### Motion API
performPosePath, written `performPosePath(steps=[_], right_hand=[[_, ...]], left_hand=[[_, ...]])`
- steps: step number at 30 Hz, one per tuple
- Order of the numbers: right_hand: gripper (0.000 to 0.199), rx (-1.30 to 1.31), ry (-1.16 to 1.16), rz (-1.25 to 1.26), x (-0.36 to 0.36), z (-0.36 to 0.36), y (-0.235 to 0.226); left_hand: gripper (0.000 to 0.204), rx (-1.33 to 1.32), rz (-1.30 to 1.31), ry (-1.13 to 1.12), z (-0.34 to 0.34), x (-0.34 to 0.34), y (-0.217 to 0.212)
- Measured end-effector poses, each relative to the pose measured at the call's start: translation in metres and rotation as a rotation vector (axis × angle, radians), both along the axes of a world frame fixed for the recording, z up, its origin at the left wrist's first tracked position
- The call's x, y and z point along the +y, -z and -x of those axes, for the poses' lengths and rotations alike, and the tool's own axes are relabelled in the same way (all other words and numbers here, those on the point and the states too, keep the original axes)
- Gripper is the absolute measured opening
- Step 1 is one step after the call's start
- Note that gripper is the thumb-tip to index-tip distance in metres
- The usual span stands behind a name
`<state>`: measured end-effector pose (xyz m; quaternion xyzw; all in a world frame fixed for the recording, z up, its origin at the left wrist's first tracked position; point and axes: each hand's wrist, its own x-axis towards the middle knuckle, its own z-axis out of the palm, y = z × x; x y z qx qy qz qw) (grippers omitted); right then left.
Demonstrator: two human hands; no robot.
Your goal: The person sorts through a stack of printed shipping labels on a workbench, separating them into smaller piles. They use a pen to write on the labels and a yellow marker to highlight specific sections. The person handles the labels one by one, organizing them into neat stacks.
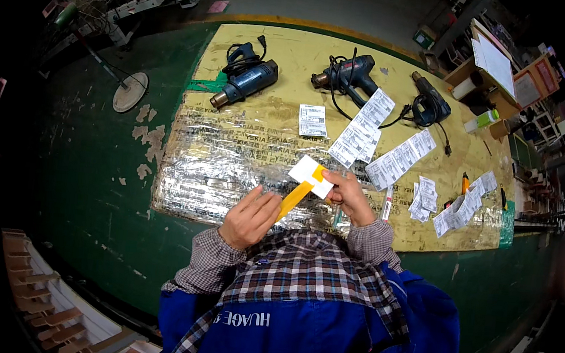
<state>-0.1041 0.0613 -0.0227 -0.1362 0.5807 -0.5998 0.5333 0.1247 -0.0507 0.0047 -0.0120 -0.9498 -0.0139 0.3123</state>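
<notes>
My right hand pinches the right edge of a small white card, thumb on top. A yellow strip crosses the card and runs down toward my left hand. The strip's lower end meets the fingers of my left hand, which are fairly straight and close together; its thumb is hidden. Both hands are above the near edge of the table. Just beyond the card lie a small printed sheet and overlapping printed label strips.
Three corded heat guns lie along the table's far side. More printed labels and an orange-and-black cutter are to the right. Clear film covers the table's left part. A standing fan is at far left.
</notes>
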Motion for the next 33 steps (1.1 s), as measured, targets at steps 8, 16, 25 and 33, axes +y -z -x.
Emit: performPosePath(steps=[8, 16, 25, 33], right_hand=[[0.019, -0.368, 0.239, 0.126, 0.048, 0.101, 0.036], [0.023, -0.595, 0.184, 0.129, 0.041, 0.068, 0.066], [0.026, -0.355, 0.06, 0.033, 0.034, 0.04, 0.033], [0.032, 0.226, -0.094, 0.109, 0.034, 0.019, -0.003]], left_hand=[[0.018, 0.059, -0.101, -0.305, -0.049, -0.016, 0.002], [0.034, -0.356, -0.812, -1.107, -0.051, -0.052, 0.131], [0.063, -0.751, -0.605, -1.233, -0.03, -0.056, 0.123], [0.121, -0.818, -0.327, -1.276, -0.029, -0.057, 0.124]])
